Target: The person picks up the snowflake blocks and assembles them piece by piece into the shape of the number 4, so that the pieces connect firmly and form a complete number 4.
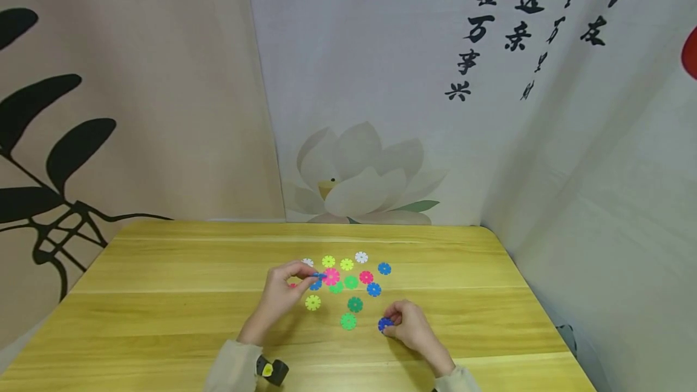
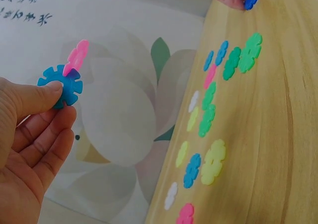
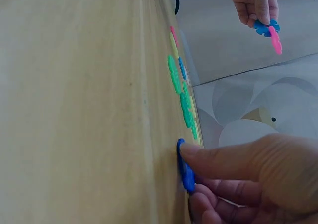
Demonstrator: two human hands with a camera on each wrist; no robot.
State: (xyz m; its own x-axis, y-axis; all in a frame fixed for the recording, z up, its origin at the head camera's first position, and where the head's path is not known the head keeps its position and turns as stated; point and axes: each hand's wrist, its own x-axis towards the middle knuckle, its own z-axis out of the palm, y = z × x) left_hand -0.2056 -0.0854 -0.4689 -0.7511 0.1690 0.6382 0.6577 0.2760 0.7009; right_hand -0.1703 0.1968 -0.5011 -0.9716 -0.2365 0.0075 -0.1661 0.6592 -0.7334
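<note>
Nearest, the right hand (image 1: 412, 326) pinches a dark blue notched disc (image 1: 383, 323). Leftward and farther, the left hand (image 1: 283, 289) pinches a blue disc (image 2: 73, 84) with a pink disc (image 2: 77, 57) joined at its edge. Loose coloured discs (image 1: 355, 304) lie between and beyond both grips on a wooden table (image 1: 163, 295); behind, a cloth (image 1: 370, 47) bears black characters (image 1: 478, 28), including 睦万事兴

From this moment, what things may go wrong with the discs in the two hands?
The pink disc seems joined to the blue disc only at the edge, so it might slip off if knocked. The left hand holds this pair raised, so a weak pinch might drop it. The right hand pinches the dark blue disc; it might slip out.
</note>
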